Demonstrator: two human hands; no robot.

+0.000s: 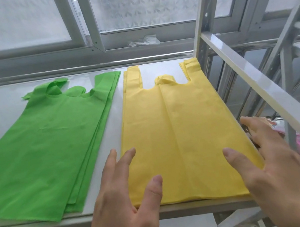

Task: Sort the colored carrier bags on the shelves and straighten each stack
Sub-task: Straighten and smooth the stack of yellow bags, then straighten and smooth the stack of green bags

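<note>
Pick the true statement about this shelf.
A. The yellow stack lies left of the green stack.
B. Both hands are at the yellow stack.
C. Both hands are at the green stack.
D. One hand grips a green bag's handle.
B: the left hand and right hand lie open at either side of the yellow stack; the green stack lies untouched to its left.

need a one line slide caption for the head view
Two open hands, left and right, flank a yellow bag stack beside a fanned-out green bag stack on a white shelf.
</note>
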